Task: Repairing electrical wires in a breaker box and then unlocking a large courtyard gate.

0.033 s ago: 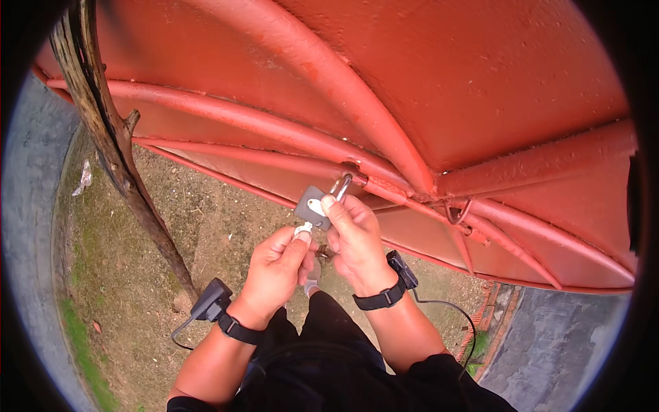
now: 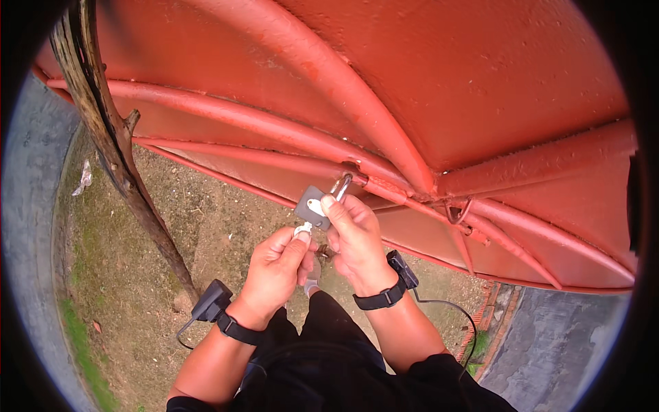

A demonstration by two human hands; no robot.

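- Both forearms coming up from the bottom edge, bare, angled in toward each other.
- Left hand (image 2: 278, 271) a bit lower, fingers curled, thumb and forefinger pinched together at the top.
- Right hand (image 2: 353, 237) just above and beside it, nearly touching, thumb pressed up front, fingers wrapped round.
- Black strap on each wrist.

head view — worn high, looking down | close over padlock (image 2: 314, 204) and red gate (image 2: 480, 89) | fisheye rim

no packages, signs or screens; possibly a pale label on the padlock (image 2: 313, 204).
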